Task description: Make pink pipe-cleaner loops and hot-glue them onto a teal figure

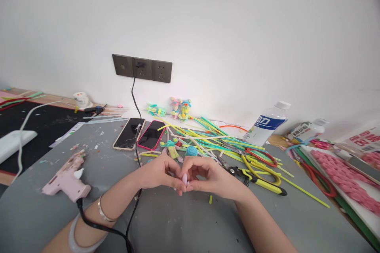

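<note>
Pinching a small lilac piece (185,179) between them, left grip (160,172) and right grip (215,178) meet above the desk (169,223), pink glue gun (67,182) at left, yellow-handled pliers (263,184) at right.

Lilac piece (185,179); pale-pink glue gun (69,182); blue spiral coil (191,150); yellow-black pliers (259,182); blue-white bottle label (269,122); grey mat (166,225).

The bottle label (273,123) shows the character "力"
</note>
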Action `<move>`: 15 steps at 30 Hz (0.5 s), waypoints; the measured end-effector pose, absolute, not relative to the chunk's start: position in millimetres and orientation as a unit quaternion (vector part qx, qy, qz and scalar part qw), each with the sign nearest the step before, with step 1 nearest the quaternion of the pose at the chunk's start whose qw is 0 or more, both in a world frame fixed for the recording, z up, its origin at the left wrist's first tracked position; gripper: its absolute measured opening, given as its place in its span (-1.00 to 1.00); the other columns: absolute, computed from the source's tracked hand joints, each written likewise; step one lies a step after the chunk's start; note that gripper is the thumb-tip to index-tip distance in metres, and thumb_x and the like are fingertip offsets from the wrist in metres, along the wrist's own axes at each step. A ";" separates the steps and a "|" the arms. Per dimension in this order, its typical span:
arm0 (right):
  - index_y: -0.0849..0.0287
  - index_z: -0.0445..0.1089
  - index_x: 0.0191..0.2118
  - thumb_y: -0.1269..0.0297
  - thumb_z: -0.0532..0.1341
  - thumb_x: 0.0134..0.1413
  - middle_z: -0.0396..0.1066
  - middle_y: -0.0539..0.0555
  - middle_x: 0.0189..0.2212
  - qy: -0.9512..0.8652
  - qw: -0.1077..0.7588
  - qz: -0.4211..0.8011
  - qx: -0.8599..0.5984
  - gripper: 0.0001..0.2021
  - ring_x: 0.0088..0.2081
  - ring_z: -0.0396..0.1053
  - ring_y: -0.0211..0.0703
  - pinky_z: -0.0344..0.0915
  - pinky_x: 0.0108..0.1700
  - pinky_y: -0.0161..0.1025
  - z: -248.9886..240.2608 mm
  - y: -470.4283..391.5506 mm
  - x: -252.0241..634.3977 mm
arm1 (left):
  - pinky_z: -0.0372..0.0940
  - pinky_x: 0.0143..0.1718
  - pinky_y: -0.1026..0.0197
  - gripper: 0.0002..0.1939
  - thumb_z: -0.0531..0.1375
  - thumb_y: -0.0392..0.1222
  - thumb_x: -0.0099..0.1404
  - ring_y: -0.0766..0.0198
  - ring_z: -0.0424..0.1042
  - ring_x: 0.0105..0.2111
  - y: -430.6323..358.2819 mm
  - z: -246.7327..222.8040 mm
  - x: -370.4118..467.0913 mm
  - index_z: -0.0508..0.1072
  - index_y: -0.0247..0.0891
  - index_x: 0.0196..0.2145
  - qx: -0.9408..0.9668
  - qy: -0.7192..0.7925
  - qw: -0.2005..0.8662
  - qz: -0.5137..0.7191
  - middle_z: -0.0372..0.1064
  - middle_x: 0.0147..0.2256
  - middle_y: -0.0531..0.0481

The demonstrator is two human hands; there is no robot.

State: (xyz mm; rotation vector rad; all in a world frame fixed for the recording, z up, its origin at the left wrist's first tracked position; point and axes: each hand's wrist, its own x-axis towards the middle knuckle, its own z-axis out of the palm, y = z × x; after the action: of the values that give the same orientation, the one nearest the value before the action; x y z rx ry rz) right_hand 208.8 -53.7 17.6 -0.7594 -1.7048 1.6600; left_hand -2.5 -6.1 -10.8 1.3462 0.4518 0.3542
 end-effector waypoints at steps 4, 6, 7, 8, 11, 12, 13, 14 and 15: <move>0.20 0.44 -0.28 0.26 0.39 0.12 0.43 0.05 -0.34 -0.617 0.320 0.663 -0.278 -0.85 -0.31 0.49 -0.14 0.36 -0.22 -0.19 14.0 -53.1 208.2 | 0.23 -0.44 0.33 -0.77 0.45 -0.08 0.08 0.38 0.36 -0.52 -8.1 -8.7 -2.5 0.61 -0.30 -0.46 0.618 0.222 0.742 0.135 0.49 -0.54 0.04; 0.20 0.45 -0.31 0.25 0.39 0.11 0.42 0.04 -0.35 -0.605 0.330 0.671 -0.273 -0.84 -0.30 0.50 -0.14 0.37 -0.20 -0.19 13.5 -52.4 208.6 | 0.18 -0.49 0.35 -0.74 0.45 -0.05 0.08 0.41 0.31 -0.55 -8.9 -6.7 -1.5 0.59 -0.32 -0.47 0.618 0.228 0.739 0.139 0.46 -0.55 0.05; 0.20 0.45 -0.32 0.24 0.39 0.11 0.41 0.03 -0.36 -0.603 0.337 0.669 -0.274 -0.83 -0.30 0.50 -0.15 0.36 -0.21 -0.21 13.7 -51.9 208.8 | 0.16 -0.50 0.35 -0.72 0.44 -0.02 0.09 0.41 0.29 -0.56 -9.0 -5.6 -0.9 0.58 -0.32 -0.47 0.618 0.230 0.738 0.145 0.45 -0.55 0.05; 0.20 0.45 -0.33 0.22 0.38 0.12 0.41 0.02 -0.38 -0.603 0.346 0.662 -0.279 -0.83 -0.32 0.48 -0.18 0.35 -0.25 -0.24 14.1 -51.3 209.0 | 0.15 -0.51 0.35 -0.70 0.42 0.00 0.11 0.42 0.28 -0.56 -9.0 -4.5 -0.2 0.56 -0.33 -0.46 0.618 0.230 0.736 0.155 0.44 -0.54 0.05; 0.20 0.42 -0.34 0.19 0.37 0.14 0.40 0.00 -0.44 -0.615 0.372 0.618 -0.318 -0.80 -0.42 0.38 -0.27 0.25 -0.38 -0.34 15.3 -49.2 208.7 | 0.13 -0.50 0.35 -0.67 0.34 0.04 0.22 0.43 0.23 -0.55 -8.6 -0.9 1.4 0.53 -0.34 -0.42 0.640 0.243 0.704 0.189 0.43 -0.49 0.04; 0.20 0.41 -0.33 0.18 0.37 0.14 0.41 -0.01 -0.45 -0.618 0.380 0.603 -0.332 -0.79 -0.44 0.35 -0.29 0.22 -0.41 -0.35 15.4 -48.4 208.0 | 0.12 -0.50 0.35 -0.67 0.30 0.04 0.26 0.43 0.22 -0.54 -8.5 0.4 1.8 0.52 -0.34 -0.40 0.655 0.253 0.684 0.198 0.43 -0.48 0.04; 0.19 0.39 -0.33 0.16 0.36 0.14 0.41 -0.01 -0.47 -0.620 0.386 0.590 -0.344 -0.78 -0.45 0.34 -0.29 0.20 -0.43 -0.36 15.4 -47.6 207.0 | 0.10 -0.50 0.35 -0.66 0.27 0.05 0.30 0.43 0.20 -0.54 -8.6 1.6 2.0 0.52 -0.34 -0.39 0.671 0.264 0.662 0.205 0.43 -0.47 0.03; 0.19 0.38 -0.33 0.14 0.36 0.15 0.41 -0.01 -0.47 -0.621 0.392 0.580 -0.352 -0.76 -0.45 0.34 -0.28 0.19 -0.44 -0.36 15.1 -47.0 205.8 | 0.09 -0.50 0.34 -0.65 0.23 0.05 0.33 0.43 0.19 -0.54 -8.8 2.6 2.1 0.52 -0.33 -0.37 0.685 0.274 0.642 0.208 0.42 -0.46 0.04; 0.19 0.37 -0.33 0.11 0.35 0.15 0.41 -0.01 -0.48 -0.621 0.398 0.572 -0.359 -0.75 -0.46 0.33 -0.28 0.18 -0.45 -0.36 14.8 -46.5 204.3 | 0.08 -0.50 0.34 -0.64 0.20 0.07 0.36 0.42 0.18 -0.53 -9.1 3.4 2.1 0.52 -0.33 -0.35 0.698 0.282 0.624 0.211 0.41 -0.46 0.04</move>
State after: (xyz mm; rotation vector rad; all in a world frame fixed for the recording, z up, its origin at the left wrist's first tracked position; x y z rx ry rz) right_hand 204.3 -46.5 14.8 -0.9085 -1.5728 1.4476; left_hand 2.1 -9.1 3.4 1.6019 0.6471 0.4841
